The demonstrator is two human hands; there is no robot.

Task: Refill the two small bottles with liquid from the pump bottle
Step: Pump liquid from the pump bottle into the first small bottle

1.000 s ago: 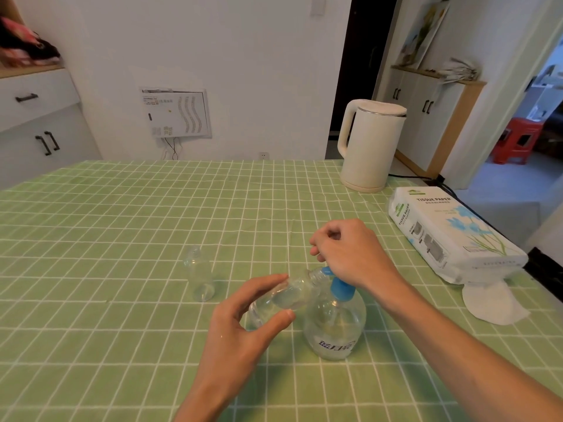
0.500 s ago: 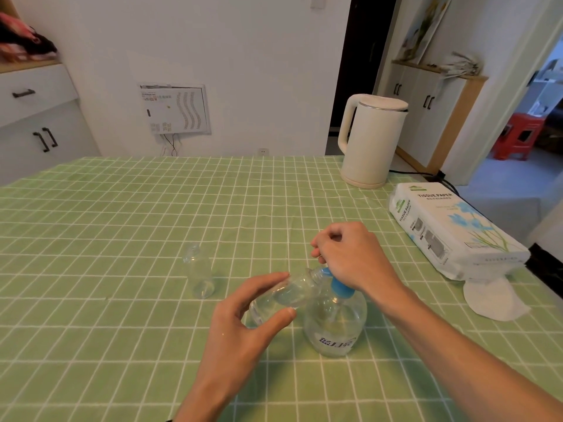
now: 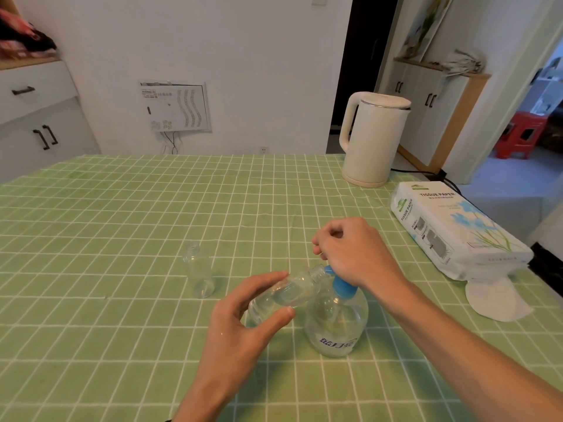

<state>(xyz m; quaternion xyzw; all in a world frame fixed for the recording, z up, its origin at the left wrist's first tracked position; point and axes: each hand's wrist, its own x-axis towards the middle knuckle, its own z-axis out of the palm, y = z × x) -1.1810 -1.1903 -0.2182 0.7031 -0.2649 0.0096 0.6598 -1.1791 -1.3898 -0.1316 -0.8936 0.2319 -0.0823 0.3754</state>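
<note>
A round clear pump bottle (image 3: pixel 335 327) with a blue collar stands on the green checked tablecloth (image 3: pixel 122 330). My right hand (image 3: pixel 350 251) sits on top of its pump head with curled fingers, hiding the head. My left hand (image 3: pixel 243 318) holds a small clear bottle (image 3: pixel 286 292) between thumb and fingers, tilted, its open mouth right at the blue spout. A second small clear bottle (image 3: pixel 198 271) stands upright and uncapped to the left, apart from both hands.
A white electric kettle (image 3: pixel 373 138) stands at the table's back right, its cord trailing off the edge. A pack of tissue paper (image 3: pixel 454 229) lies along the right edge, with a loose white tissue (image 3: pixel 496 300) in front of it.
Both hands and the bottles stay where they were; only the camera view shifted slightly.
</note>
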